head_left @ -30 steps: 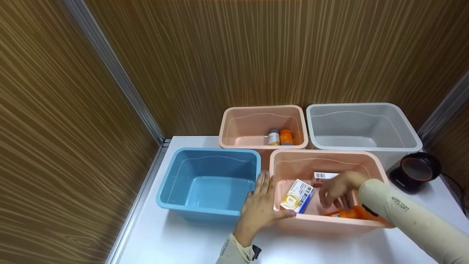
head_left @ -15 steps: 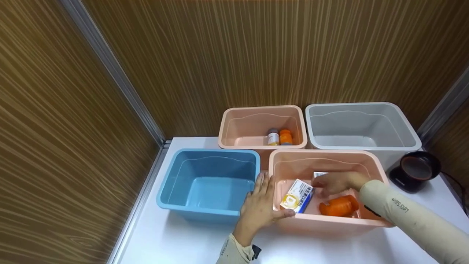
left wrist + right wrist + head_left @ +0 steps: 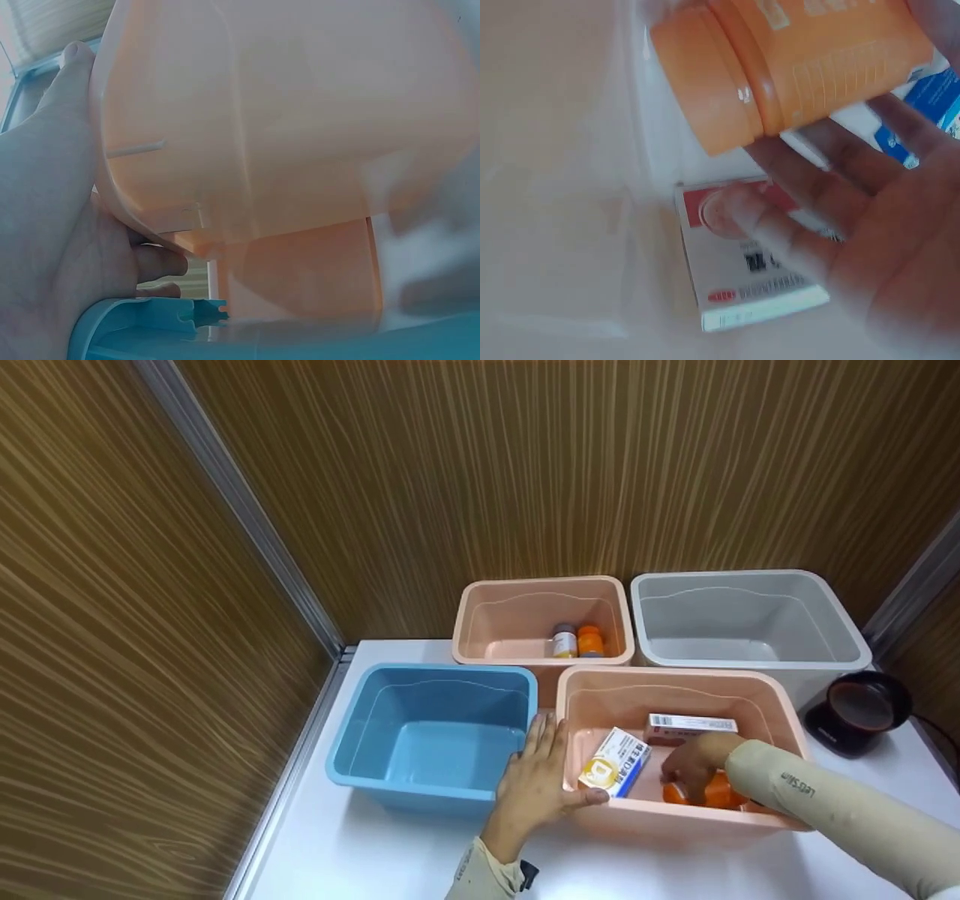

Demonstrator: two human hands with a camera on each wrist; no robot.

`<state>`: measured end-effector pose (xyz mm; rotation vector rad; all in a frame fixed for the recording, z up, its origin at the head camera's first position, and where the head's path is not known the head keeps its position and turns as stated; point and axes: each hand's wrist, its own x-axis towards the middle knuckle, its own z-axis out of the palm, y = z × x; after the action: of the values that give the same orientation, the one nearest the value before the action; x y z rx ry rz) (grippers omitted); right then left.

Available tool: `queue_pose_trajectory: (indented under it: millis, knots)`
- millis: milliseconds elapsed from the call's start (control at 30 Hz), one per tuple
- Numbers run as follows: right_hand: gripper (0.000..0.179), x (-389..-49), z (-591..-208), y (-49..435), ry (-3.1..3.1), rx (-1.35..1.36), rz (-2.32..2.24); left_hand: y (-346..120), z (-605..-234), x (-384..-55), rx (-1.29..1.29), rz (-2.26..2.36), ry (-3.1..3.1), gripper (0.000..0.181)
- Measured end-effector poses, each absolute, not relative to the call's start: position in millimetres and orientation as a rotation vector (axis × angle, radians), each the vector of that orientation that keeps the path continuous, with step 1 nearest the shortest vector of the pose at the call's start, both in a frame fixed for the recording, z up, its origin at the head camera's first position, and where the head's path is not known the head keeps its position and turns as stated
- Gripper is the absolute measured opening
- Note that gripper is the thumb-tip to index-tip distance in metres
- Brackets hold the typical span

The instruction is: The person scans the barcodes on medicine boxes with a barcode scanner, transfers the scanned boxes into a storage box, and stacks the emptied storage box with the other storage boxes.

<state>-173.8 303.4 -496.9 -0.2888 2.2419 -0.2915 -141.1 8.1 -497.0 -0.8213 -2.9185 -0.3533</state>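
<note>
The right hand (image 3: pixel 697 765) reaches down into the front peach bin (image 3: pixel 645 681), its fingers and thumb bent round an orange bottle (image 3: pixel 825 67) that lies on its side near the bin's near right corner. In the right wrist view the bottle's cap and ribbed neck stick out past the fingers, and the hand's outermost finger extends over a red-and-white box (image 3: pixel 694 725), whose face is partly hidden. In the head view that box sits crosswise beyond the hand, toward the far wall. A white vitamin D box (image 3: pixel 615 763), with a yellow patch and a blue edge, lies slanted at the left of the same bin. The left hand (image 3: pixel 529 791) has its fingers spread along the bin's left end, beside the blue bin (image 3: pixel 435 701), while its thumb rests on the near rim. Behind these stand a rear peach bin (image 3: pixel 517 607) and a grey bin (image 3: pixel 735 615). In the rear peach bin a grey-capped bottle (image 3: pixel 565 641) and a second orange bottle (image 3: pixel 591 641) are side by side. A black device (image 3: pixel 859 712) with a round top stands at the right on the white surface (image 3: pixel 375 855), its cable trailing off.
</note>
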Motion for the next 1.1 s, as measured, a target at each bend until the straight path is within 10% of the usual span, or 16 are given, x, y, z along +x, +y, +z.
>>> queue_pose_trajectory:
  millis: [1100]
  knots:
    - [0.065, -195.3, -431.6, 294.7, 2.693, -0.578, -0.806, 8.8, -497.7, -141.3, -0.826, -0.367, -2.922, 0.119]
